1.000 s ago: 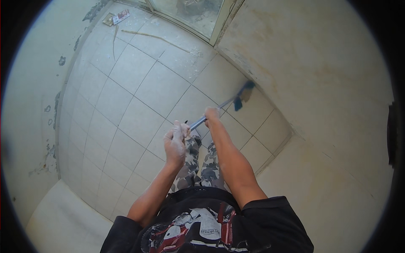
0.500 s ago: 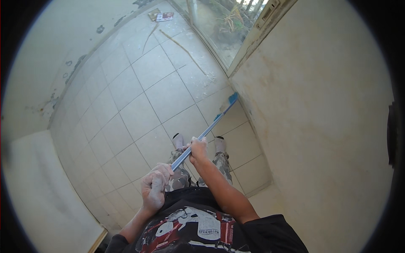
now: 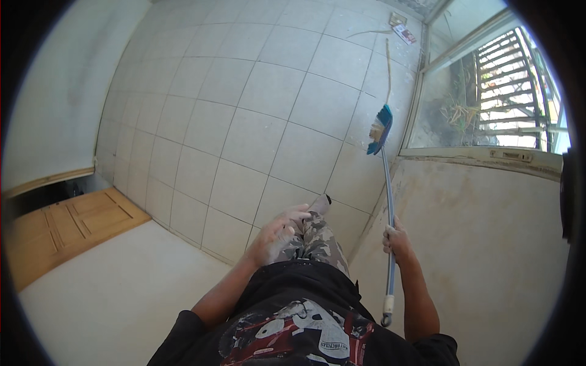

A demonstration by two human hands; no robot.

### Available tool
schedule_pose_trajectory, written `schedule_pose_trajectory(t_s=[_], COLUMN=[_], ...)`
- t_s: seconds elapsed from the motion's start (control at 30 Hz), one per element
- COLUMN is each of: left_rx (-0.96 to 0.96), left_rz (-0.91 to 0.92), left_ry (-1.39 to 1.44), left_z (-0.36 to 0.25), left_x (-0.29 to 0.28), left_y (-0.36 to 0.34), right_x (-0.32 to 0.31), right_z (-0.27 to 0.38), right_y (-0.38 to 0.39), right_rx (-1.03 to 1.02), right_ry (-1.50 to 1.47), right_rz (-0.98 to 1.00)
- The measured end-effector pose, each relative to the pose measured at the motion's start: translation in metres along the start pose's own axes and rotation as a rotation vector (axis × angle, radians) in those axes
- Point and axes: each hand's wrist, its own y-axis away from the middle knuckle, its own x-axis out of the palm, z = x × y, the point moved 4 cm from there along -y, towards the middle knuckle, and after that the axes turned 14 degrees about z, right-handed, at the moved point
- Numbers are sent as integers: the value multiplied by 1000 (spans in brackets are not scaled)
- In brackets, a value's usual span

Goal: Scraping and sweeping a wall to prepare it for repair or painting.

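Broom (image 3: 388, 189) in a one-handed grip, right hand (image 3: 397, 239) clasped, left hand (image 3: 274, 239) free.
From my remote seat, I judge the grip wants a firm wrist, handle (image 3: 390, 274) kept off the wall (image 3: 482, 226), and the left hand ready to steady it. Nearest, a white end cap (image 3: 389, 304) juts toward the body below the right fingers (image 3: 387, 241), which wrap the handle; the left fingers (image 3: 292, 215) spread loosely, grasping nothing, over the camouflage trousers (image 3: 323, 235), well apart from the broom. Beyond the right fingers the handle runs out to the blue-and-tan head (image 3: 379, 129) over the tiled floor (image 3: 274, 122); I cannot tell whether its bristles touch. Farther still lies a thin strip (image 3: 389, 70), near the window (image 3: 448, 116).
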Motion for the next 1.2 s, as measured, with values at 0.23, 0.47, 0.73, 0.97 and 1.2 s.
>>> schedule_pose_trajectory(t_s=[0.23,0.47,0.73,0.97,1.2], left_rx=[-665,-1131,-1270,-1207,-1054], left_rz=[-745,-1074,-1203,-1030,-986], left_ry=[-478,-117,215,186,34], left_z=[235,297,275,261,211], left_x=[-75,46,187,169,85], left_y=[238,420,430,341,277], right_x=[48,172,75,-73,-109], right_z=[-10,-109,-27,143,171], right_y=[45,-113,-198,-157,-171], right_rx=[260,300,332,272,105], right_ry=[328,227,468,826,1008], right_rz=[343,673,568,88,-37])
